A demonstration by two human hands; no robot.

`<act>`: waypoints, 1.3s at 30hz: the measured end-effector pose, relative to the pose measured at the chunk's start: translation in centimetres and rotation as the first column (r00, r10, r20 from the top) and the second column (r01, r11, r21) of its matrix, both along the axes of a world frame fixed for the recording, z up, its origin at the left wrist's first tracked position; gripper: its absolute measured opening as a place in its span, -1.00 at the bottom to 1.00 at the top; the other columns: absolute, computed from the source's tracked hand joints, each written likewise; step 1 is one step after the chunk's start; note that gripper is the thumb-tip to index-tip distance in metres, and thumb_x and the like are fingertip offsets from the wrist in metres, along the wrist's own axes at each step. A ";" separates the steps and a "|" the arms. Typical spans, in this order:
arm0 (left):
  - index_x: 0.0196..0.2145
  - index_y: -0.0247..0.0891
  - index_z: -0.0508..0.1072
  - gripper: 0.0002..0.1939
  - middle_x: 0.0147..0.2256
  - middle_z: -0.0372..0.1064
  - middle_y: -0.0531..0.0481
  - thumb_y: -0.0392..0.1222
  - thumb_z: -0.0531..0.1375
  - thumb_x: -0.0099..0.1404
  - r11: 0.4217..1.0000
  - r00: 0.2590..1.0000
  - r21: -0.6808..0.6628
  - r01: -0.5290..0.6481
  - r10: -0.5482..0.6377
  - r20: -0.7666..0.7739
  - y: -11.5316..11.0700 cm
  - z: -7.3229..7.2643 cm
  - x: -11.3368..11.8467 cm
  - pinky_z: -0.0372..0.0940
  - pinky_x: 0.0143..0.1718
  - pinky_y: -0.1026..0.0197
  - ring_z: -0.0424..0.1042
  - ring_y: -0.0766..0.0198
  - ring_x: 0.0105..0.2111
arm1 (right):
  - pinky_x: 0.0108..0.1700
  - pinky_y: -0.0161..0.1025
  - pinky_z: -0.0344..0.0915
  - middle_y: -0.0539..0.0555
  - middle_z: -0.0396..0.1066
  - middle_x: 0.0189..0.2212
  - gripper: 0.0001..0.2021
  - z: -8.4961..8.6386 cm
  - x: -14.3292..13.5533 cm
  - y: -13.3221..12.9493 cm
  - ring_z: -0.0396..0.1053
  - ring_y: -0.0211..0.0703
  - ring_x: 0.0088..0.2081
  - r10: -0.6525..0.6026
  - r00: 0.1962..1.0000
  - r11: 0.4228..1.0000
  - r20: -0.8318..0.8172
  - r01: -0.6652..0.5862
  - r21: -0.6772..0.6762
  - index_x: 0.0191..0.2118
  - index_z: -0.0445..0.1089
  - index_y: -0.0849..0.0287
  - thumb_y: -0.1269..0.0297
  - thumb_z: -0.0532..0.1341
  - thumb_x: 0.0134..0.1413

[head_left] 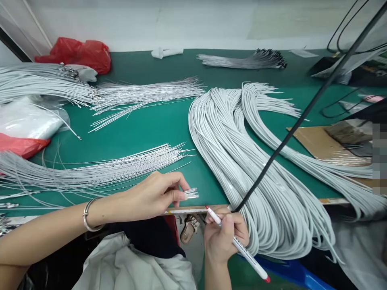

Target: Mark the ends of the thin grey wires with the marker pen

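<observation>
My left hand (172,189) is closed in a pinch around a few short, thin wire ends (192,193) over the front edge of the bench. Just right of it, my right hand (225,235) grips a white marker pen (249,257) with red ends, held slantwise. A black cable or rod (284,141) runs from the upper right down to my right hand; whether the fingers touch it, I cannot tell. Beside that hand, a large bundle of light grey cables (256,173) drapes over the bench edge. Behind my left hand lies a bundle of thin wires (127,169).
More thin wires (148,94) lie on the green bench top (145,129). Red plastic bags (81,54) stand at back left. A black-tipped wire bundle (242,60) lies at the back. Cardboard (314,141) is at right, under another grey cable bundle (311,169).
</observation>
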State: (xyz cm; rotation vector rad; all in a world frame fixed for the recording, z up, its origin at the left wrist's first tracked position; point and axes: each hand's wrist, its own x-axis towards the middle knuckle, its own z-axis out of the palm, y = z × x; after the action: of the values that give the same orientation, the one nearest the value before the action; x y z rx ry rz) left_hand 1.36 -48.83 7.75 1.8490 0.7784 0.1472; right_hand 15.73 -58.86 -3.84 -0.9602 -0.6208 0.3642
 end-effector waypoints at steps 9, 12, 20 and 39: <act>-0.33 -0.27 0.29 -0.95 -0.55 0.29 0.16 -0.27 0.07 0.32 0.995 0.991 -0.089 -0.042 0.052 0.122 -1.1 2.1 -0.1 0.12 -0.59 0.40 0.19 0.50 -0.65 | -0.63 -0.41 0.22 -0.09 0.32 -0.68 -0.80 0.4 -0.3 -1.3 0.25 -0.34 -0.67 0.050 0.998 0.998 -0.032 -0.051 -0.028 -0.50 0.37 0.19 0.28 0.21 0.13; -0.30 -0.26 0.28 -0.94 -0.53 0.32 0.14 -0.24 0.06 0.33 0.992 0.990 -0.122 -0.045 0.061 0.124 -1.2 2.5 -0.3 0.10 -0.63 0.40 0.19 0.48 -0.65 | -0.71 -0.44 0.15 -0.11 0.33 -0.72 -0.76 0.5 -0.7 -1.7 0.18 -0.34 -0.75 0.108 0.993 0.992 -0.049 -0.111 -0.062 -0.34 0.40 0.15 0.13 0.11 0.24; -0.25 -0.25 0.30 -0.90 -0.49 0.35 0.11 -0.20 0.03 0.35 0.999 0.989 -0.019 -0.040 0.042 0.138 -1.6 3.0 -0.6 0.17 -0.59 0.40 0.29 0.44 -0.58 | -0.66 -0.40 0.23 0.00 0.40 -0.66 -0.68 1.1 -3.0 -0.8 0.25 -0.32 -0.71 0.408 0.900 0.846 0.156 -0.308 -0.435 -0.24 0.47 0.27 0.13 0.08 0.24; -0.39 -0.25 0.46 -0.88 -0.35 0.48 0.05 -0.16 0.18 0.23 0.990 0.994 0.104 -0.092 0.085 0.065 -2.5 5.8 -0.9 0.27 -0.27 0.29 0.44 0.26 -0.26 | -0.65 -0.40 0.08 -0.09 0.19 -0.63 -0.84 4.3 -9.3 2.1 0.09 -0.36 -0.65 0.462 0.834 0.887 0.303 -0.424 -0.184 -0.40 0.35 0.18 0.19 0.19 0.06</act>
State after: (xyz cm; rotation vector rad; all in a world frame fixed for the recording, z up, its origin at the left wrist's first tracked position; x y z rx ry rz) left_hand 0.50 -51.30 13.58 1.9021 0.8244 0.3060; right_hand 6.40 -56.79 0.47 -0.9871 -1.1616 0.6604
